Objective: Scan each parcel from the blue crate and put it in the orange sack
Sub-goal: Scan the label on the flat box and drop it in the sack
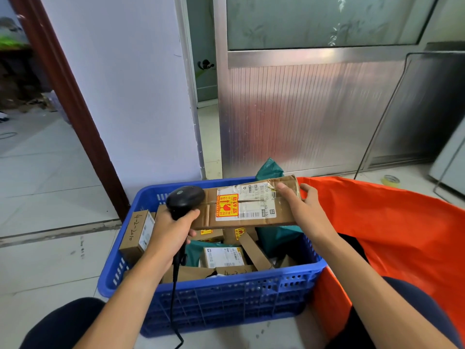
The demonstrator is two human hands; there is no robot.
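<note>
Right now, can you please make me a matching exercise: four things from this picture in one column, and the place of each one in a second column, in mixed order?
Things
1. scanner
2. long cardboard box
3. orange sack
4. tape roll

Places
A. on the floor beyond the sack
B. gripped by the left hand
C. held by the right hand over the blue crate
D. spread out right of the crate

Pairs: 1-B, 2-C, 3-D, 4-A.

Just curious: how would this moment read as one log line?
step: scan; left hand: grips scanner; right hand: holds parcel over blue crate; orange sack: alongside
</note>
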